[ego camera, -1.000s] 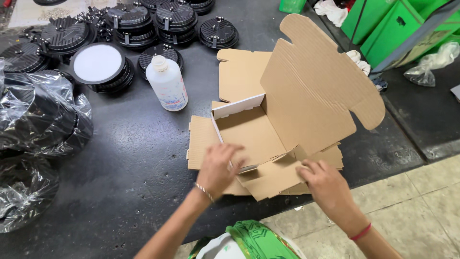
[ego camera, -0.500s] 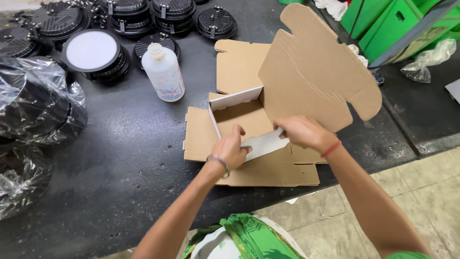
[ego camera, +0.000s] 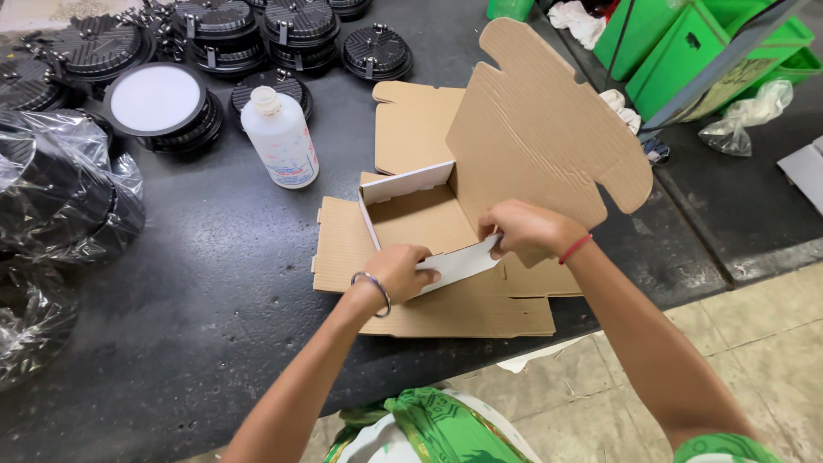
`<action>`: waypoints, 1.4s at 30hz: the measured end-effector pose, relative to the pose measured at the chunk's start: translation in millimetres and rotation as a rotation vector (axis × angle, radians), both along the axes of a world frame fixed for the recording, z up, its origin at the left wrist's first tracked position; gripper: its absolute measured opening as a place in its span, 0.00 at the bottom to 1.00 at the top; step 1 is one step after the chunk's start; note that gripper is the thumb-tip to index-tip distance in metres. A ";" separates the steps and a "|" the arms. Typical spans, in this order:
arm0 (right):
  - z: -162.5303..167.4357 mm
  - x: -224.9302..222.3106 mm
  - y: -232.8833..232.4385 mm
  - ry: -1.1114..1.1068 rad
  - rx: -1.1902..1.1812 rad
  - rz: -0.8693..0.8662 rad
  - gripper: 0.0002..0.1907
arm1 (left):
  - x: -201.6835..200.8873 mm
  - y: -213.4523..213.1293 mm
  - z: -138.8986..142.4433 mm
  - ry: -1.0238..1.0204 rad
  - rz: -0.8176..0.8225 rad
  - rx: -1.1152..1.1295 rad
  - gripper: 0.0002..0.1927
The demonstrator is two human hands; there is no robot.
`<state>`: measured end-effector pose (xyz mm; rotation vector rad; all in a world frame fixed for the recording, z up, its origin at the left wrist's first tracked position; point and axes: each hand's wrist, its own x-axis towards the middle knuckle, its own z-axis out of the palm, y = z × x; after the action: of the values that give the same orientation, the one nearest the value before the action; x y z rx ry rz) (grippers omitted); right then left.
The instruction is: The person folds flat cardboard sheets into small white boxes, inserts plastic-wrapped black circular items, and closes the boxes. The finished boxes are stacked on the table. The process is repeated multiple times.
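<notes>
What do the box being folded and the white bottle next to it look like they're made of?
Box: corrugated cardboard, matte brown outside, white inside; fluting lines show on the raised flap. Bottle: probably plastic, translucent white and slightly glossy, with a printed label.

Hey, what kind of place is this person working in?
Likely a packing bench in a lighting workshop: stacked round black light fixtures, a half-folded cardboard box under both hands, and green crates nearby.

Lots of bare tabletop point(ego camera: 197, 326) near and left of the cardboard box point(ego camera: 429, 223). Blocked far left by a white bottle point(ego camera: 280, 137) and stacks of round black lamps point(ego camera: 214, 34). Shiny plastic bags point(ego camera: 60, 197) at the left edge. Big flap point(ego camera: 540, 120) standing up on the right.
</notes>
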<state>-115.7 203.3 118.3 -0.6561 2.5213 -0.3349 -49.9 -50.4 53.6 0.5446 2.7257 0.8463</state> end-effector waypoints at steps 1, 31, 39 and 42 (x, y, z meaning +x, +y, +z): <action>-2.1 3.7 2.0 -0.011 0.020 0.020 0.13 | 8.3 3.1 4.9 -0.009 0.025 -0.006 0.20; -0.6 20.5 -9.0 0.019 0.137 0.067 0.16 | 32.6 13.1 17.8 -0.023 0.074 0.029 0.14; 14.7 30.9 -22.4 0.091 0.051 0.156 0.17 | 33.1 11.8 18.9 0.004 0.039 0.074 0.15; 20.9 30.9 -25.8 -0.184 0.277 -0.101 0.21 | 29.5 11.1 12.8 -0.075 0.050 0.031 0.15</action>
<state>-84.9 177.6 139.2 -0.3735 2.3689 -0.0730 -20.4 -39.3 66.4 0.4436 2.6721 0.9037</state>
